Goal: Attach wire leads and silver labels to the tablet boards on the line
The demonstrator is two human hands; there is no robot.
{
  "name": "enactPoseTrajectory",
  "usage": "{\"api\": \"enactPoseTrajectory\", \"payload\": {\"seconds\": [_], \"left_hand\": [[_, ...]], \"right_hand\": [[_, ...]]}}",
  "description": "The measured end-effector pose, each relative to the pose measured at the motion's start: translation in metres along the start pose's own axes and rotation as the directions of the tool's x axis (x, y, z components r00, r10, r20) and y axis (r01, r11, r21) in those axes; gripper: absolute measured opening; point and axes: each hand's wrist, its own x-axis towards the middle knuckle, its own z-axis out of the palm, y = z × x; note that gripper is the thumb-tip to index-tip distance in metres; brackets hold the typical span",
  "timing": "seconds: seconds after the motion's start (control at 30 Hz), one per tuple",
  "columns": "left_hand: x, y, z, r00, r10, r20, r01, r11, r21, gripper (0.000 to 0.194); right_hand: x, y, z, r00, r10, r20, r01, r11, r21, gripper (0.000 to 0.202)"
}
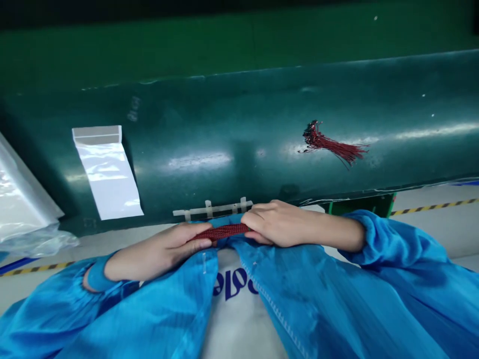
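Observation:
Close to my body, a bundle of dark red twisted wires [225, 231] stretches between my two hands. My left hand [168, 249] is closed on one end, with thumb and fingers pinching it. The other end is gripped in the curled fingers of my right hand [279, 223]. Both ends of the bundle are hidden inside the hands. Farther off on the green table mat lies a second bunch of red wires [335, 147], with small dark ends gathered at its left and loose strands fanning to the right.
On the left of the green mat [224, 119] lies a flat white zip bag [110, 179]. Clear plastic bags [26, 199] lie at the far left edge. Strips of pale tape [213, 209] mark the mat's front edge. A green bin [368, 205] stands below the edge at right.

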Motion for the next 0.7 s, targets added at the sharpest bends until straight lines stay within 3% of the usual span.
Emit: {"api": "enactPoseTrajectory", "payload": {"seconds": [0.13, 0.2, 0.23, 0.3, 0.4, 0.47, 0.53, 0.6, 0.7], "left_hand": [[-0.006, -0.005, -0.005, 0.997, -0.069, -0.033, 0.07, 0.998, 0.01, 0.056], [-0.002, -0.002, -0.006, 0.998, -0.06, -0.008, 0.06, 0.998, 0.009, 0.054], [0.001, 0.0, -0.005, 0.999, -0.039, 0.002, 0.039, 0.999, 0.016, 0.055], [0.004, 0.004, -0.003, 1.0, -0.002, 0.001, 0.001, 0.999, 0.043, 0.056], [0.001, 0.004, 0.001, 1.0, -0.003, -0.023, 0.005, 0.998, 0.062, 0.056], [-0.006, 0.001, 0.001, 0.999, -0.015, -0.037, 0.017, 0.999, 0.047, 0.058], [-0.012, -0.002, -0.002, 0.998, -0.044, -0.034, 0.044, 0.999, 0.014, 0.059], [-0.012, -0.003, -0.004, 0.996, -0.079, -0.034, 0.079, 0.997, -0.003, 0.058], [-0.004, 0.0, -0.006, 0.998, -0.04, -0.039, 0.042, 0.998, 0.048, 0.058]], "right_hand": [[-0.025, 0.013, -0.004, 0.979, 0.014, -0.204, -0.002, 0.998, 0.058, 0.018], [-0.018, 0.012, -0.008, 0.947, 0.008, -0.32, 0.025, 0.995, 0.098, 0.022], [-0.01, 0.008, -0.009, 0.946, -0.001, -0.323, 0.046, 0.99, 0.132, 0.032], [0.007, -0.001, -0.012, 0.983, -0.008, -0.183, 0.05, 0.973, 0.226, 0.038], [0.015, -0.009, -0.011, 0.995, 0.036, 0.09, -0.065, 0.938, 0.339, 0.023], [0.005, -0.006, -0.008, 0.99, 0.066, 0.125, -0.107, 0.926, 0.362, 0.022], [-0.011, 0.002, -0.005, 0.995, 0.078, 0.063, -0.096, 0.923, 0.373, 0.024], [-0.022, 0.009, -0.004, 0.992, 0.093, -0.087, -0.055, 0.927, 0.371, 0.026], [-0.013, 0.009, -0.007, 0.956, 0.029, -0.293, 0.081, 0.931, 0.356, 0.024]]}}
